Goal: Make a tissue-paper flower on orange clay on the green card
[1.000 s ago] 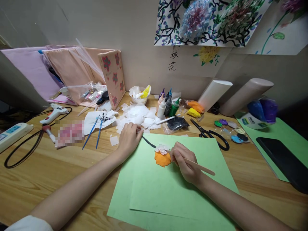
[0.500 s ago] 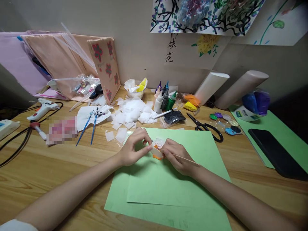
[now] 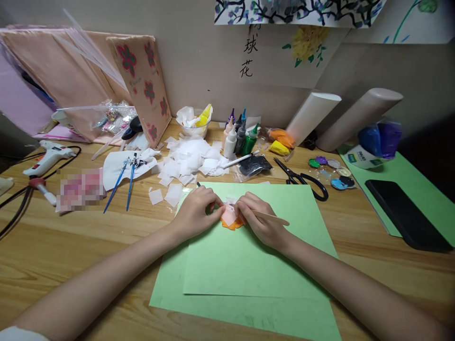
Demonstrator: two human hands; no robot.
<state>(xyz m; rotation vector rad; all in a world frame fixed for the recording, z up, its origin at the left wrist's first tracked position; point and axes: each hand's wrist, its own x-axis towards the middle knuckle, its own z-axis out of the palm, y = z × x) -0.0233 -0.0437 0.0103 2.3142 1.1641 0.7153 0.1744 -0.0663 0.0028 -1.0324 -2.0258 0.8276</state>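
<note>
On the green paper sheet (image 3: 249,265), a ragged-edged orange piece (image 3: 232,226), like flattened clay, lies between my hands. A small pale pink square of thin paper (image 3: 230,215) rests over its middle. My left hand (image 3: 199,208) is closed in a pinch at the paper square's left edge. Above its knuckles a small dark tip sticks up; what it belongs to is hidden. My right hand (image 3: 261,215) grips a flat wooden stick (image 3: 272,218) that slants back over the hand. Its fingertips touch the right side of the orange piece and partly hide it.
Behind my hands lie a heap of white paper squares (image 3: 194,158), paint bottles (image 3: 231,142) and a black packet (image 3: 254,166). Scissors (image 3: 302,180) and a black phone (image 3: 405,213) are on the right. Paintbrushes (image 3: 131,187) and a glue gun (image 3: 48,156) are on the left.
The paper square, earlier raised between my fingers, now lies against the orange piece. My left hand has lowered towards it, and the wooden stick has turned slightly. The view has shifted a little.
</note>
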